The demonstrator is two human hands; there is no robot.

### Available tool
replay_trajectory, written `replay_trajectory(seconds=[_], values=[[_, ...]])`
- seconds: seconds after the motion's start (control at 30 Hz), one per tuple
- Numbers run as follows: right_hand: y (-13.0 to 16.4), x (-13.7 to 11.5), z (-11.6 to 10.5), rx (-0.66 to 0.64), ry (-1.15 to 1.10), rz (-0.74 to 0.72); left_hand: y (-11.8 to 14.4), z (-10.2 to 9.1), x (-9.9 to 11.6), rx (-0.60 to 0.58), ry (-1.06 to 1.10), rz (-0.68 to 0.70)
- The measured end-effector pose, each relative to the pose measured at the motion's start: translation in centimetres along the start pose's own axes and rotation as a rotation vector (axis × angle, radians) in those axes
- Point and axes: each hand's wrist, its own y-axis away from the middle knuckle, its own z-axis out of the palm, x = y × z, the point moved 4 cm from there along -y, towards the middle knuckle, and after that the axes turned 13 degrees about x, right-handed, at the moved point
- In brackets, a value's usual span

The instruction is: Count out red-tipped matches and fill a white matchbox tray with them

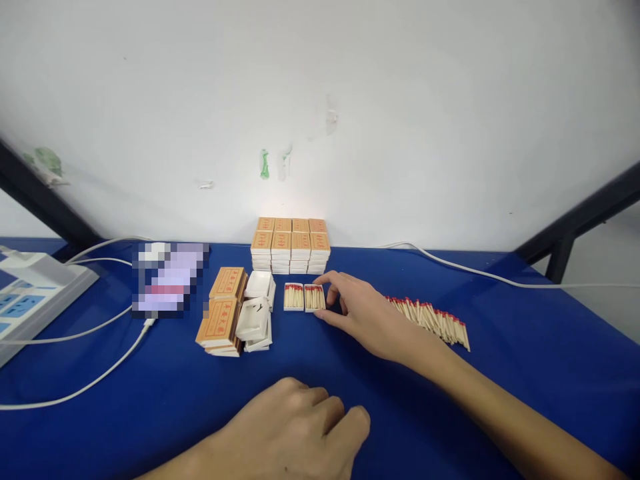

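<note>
My right hand (357,310) holds a white matchbox tray (316,309) full of red-tipped matches by its far and near ends, between forefinger and thumb. Touching or almost touching its left side is another filled tray (293,308). Beneath and behind my right wrist lies a loose pile of red-headed matches (435,320). My left hand (295,427) rests closed at the front of the table, knuckles up; its palm and fingertips are hidden, so whatever it may hold does not show.
Orange matchbox sleeves (220,319) are stacked left of several white trays (253,320). Complete matchboxes (290,243) stand in rows against the wall. A blurred phone (173,277), white cables (100,383) and a power strip (30,300) lie on the left of the blue table (150,420).
</note>
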Motion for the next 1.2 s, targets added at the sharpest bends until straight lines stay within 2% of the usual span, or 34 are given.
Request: replay_trajectory(seconds=[0.37, 0.5, 0.6, 0.7, 0.83, 1.03, 1.2], values=[[0.2, -0.3, -0.5, 0.009, 0.029, -0.009, 0.0, -0.1, -0.1, -0.031, -0.011, 0.016], [0.7, -2.2, -1.7, 0.078, 0.096, -0.041, 0.2, 0.2, 0.0, -0.039, -0.003, 0.015], [1.1, -4.8, -2.0, 0.103, 0.003, -0.123, 0.4, 0.4, 0.0, -0.026, 0.004, 0.024], [1.3, -7.3, -1.1, 0.036, -0.12, -0.262, 0.4, 0.5, -0.1, -0.023, 0.01, 0.028], [1.0, -9.1, 0.6, 0.023, -0.075, -0.4, 0.3, 0.5, 0.0, -0.013, 0.005, 0.053], [0.5, -9.1, 2.0, 0.036, -0.033, -0.456, 0.7, 0.9, 0.2, 0.033, -0.064, 0.095], [0.9, -8.8, 1.8, 0.107, -0.094, -0.466, 0.8, 0.9, 0.3, 0.043, -0.075, 0.09]])
